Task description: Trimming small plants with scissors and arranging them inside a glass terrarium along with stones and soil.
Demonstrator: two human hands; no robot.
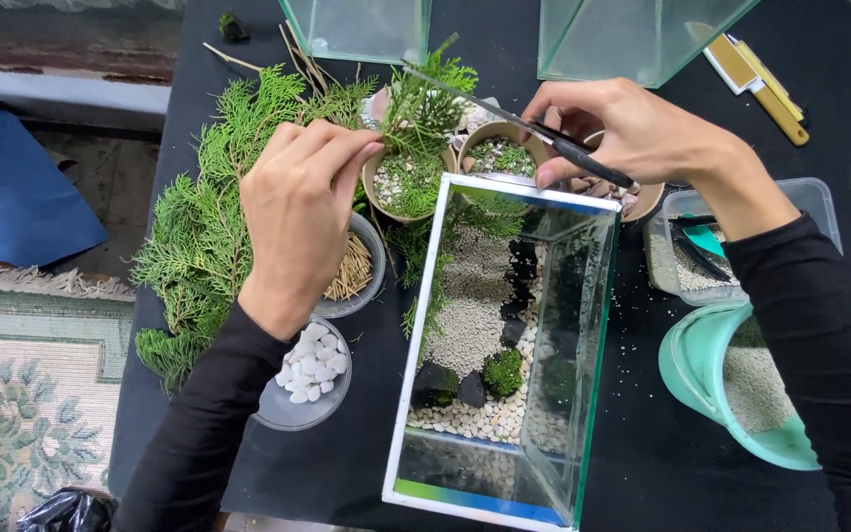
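Terrarium build, mid-stage. Left hand (297, 222) at 10 o'clock, fingertips pressed together pinching a green cypress sprig (421, 103) just over a small round pot (408, 187) of gravel. Right hand (632, 133) at 1 o'clock grips long black tweezers (544, 133), tips pointing toward 11 and touching the sprig; fingers closed round the handle.

Glass tank (499, 350) at 6 o'clock already holds pale gravel, dark stones, a moss clump (502, 372) and a pebble band at the near end, so the base looks done; greenery planting seems just begun, back end unplanted.

Loose cypress branches (204, 227) at 9 o'clock. Dish of white pebbles (312, 369) at 7. Teal scoop (731, 384) with grit at 4.
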